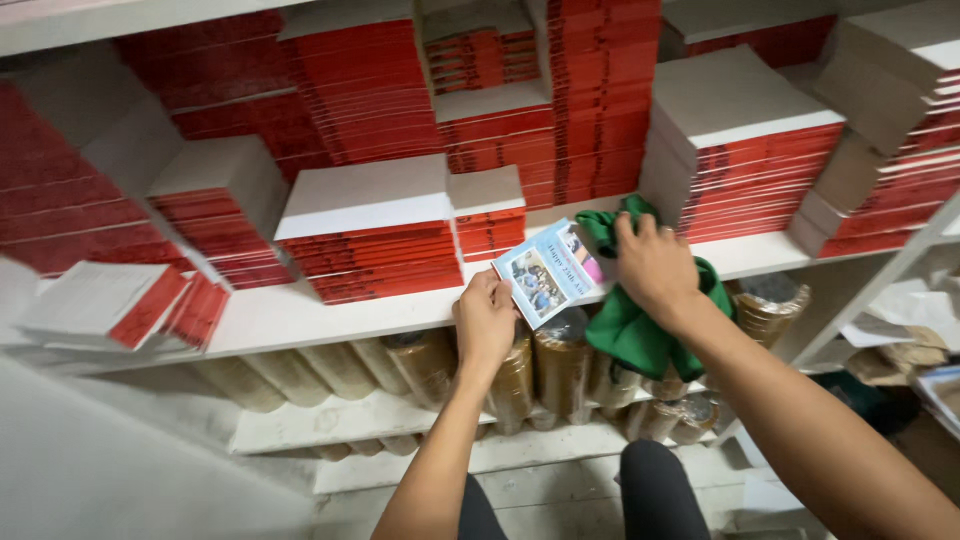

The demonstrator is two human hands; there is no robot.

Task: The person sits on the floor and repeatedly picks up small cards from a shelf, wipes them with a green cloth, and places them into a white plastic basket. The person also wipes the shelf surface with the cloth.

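Note:
My left hand (485, 320) grips the lower left corner of a small light-blue booklet (548, 270) with a photo on its cover, held at the front edge of a white shelf (300, 315). My right hand (655, 265) presses a green cloth (635, 325) against the booklet's right side. The cloth hangs over the shelf edge and hides part of the booklet.
Stacks of red-spined books with white covers (375, 225) fill the shelf, more to the right (740, 140) and left (110, 305). Brown tape rolls (560, 365) line the lower shelf. Papers and clutter (900, 340) lie at right. My dark-clad knee (655, 490) is below.

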